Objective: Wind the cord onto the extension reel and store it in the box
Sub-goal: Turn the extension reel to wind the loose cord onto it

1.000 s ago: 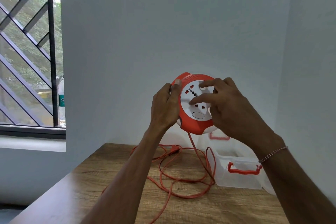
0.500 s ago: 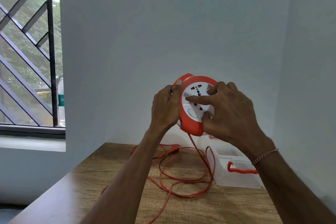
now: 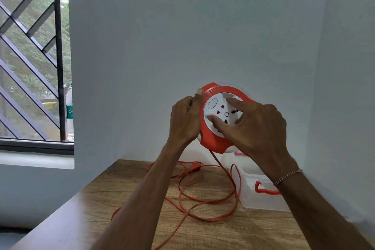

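- Since the previous frame, I rotated the reel's white socket face (image 3: pixel 220 114): its round button went from lower left to upper left, and my right hand (image 3: pixel 256 128) shifted lower on it
- I held the extension reel (image 3: pixel 215 140) in the air above the wooden table (image 3: pixel 97 207), face toward me
- My left hand (image 3: pixel 185 119) gripped the orange rim, fingers curled, thumb on the edge
- My right hand's spread fingertips (image 3: pixel 211 118) pressed the white face, clasping nothing
- Most of the orange cord (image 3: pixel 203 201) lay unwound in loose loops on the table, one strand rising to the reel
- I noted the clear box (image 3: pixel 261 199), with orange handle, just right of the loops
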Action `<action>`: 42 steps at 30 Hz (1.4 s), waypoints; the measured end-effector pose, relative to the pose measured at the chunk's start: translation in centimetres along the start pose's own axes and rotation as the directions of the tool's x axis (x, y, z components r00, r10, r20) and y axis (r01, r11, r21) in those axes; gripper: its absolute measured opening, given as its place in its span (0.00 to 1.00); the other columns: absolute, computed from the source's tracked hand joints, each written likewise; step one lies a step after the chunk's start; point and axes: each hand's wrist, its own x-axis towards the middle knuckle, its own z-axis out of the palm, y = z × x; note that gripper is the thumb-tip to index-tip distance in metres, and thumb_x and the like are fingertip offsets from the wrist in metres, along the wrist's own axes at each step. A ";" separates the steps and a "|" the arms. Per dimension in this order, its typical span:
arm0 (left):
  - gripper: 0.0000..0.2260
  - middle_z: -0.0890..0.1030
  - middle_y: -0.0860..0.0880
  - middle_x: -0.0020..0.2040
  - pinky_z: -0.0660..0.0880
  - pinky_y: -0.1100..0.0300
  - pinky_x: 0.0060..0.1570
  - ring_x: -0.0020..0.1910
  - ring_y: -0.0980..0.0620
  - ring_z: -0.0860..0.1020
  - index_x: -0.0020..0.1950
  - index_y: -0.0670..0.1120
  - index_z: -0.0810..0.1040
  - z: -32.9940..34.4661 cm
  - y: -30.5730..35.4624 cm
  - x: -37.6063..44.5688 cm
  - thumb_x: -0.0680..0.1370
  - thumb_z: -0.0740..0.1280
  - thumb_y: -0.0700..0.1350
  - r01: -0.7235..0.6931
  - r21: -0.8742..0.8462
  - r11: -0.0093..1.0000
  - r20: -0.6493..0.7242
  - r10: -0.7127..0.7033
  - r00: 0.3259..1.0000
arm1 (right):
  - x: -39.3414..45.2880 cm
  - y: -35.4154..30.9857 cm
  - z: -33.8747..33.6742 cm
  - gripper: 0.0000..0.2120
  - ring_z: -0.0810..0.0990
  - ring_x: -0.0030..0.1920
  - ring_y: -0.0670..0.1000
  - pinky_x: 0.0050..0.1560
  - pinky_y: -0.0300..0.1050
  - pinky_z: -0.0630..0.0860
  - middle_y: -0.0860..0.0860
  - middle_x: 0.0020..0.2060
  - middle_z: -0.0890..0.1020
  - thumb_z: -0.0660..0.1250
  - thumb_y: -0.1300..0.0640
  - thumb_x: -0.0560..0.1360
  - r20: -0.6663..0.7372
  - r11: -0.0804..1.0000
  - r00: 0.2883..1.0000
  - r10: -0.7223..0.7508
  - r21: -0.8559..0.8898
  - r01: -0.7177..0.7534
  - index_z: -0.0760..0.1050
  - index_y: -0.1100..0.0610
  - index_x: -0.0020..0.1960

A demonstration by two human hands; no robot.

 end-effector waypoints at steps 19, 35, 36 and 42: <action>0.20 0.84 0.46 0.40 0.82 0.52 0.42 0.37 0.46 0.83 0.46 0.45 0.80 -0.2 0.5 -0.2 0.82 0.54 0.55 0.015 -0.063 0.998 -0.004 -0.015 1.000 | 0.7 -0.1 -1.8 0.29 0.65 0.68 0.60 0.62 0.60 0.70 0.54 0.71 0.68 0.77 0.57 0.66 0.336 0.939 0.901 -0.275 -0.106 0.326 0.75 0.43 0.64; 0.22 0.82 0.47 0.35 0.79 0.63 0.34 0.31 0.53 0.81 0.43 0.42 0.80 0.3 0.4 -0.5 0.82 0.56 0.55 -0.016 -0.078 0.997 -0.017 0.015 1.000 | 0.4 1.3 -1.1 0.31 0.81 0.48 0.54 0.48 0.49 0.78 0.52 0.54 0.82 0.59 0.28 0.67 0.111 0.981 0.988 -0.108 -0.151 0.125 0.70 0.40 0.66; 0.20 0.83 0.48 0.36 0.80 0.62 0.35 0.32 0.53 0.82 0.43 0.44 0.80 0.2 0.4 -0.4 0.81 0.56 0.56 -0.012 -0.083 0.996 -0.019 0.011 1.000 | 0.4 1.1 -1.2 0.32 0.82 0.47 0.53 0.47 0.48 0.79 0.50 0.53 0.83 0.58 0.26 0.67 0.099 0.987 0.992 -0.079 -0.134 0.092 0.71 0.41 0.66; 0.20 0.84 0.49 0.41 0.83 0.56 0.40 0.37 0.49 0.84 0.48 0.45 0.80 0.3 0.3 -0.2 0.81 0.56 0.56 -0.009 -0.089 0.996 -0.023 0.007 1.000 | 0.7 0.9 -1.2 0.24 0.83 0.43 0.53 0.48 0.48 0.79 0.52 0.47 0.85 0.64 0.36 0.71 0.050 0.991 0.990 -0.132 -0.010 0.132 0.79 0.50 0.59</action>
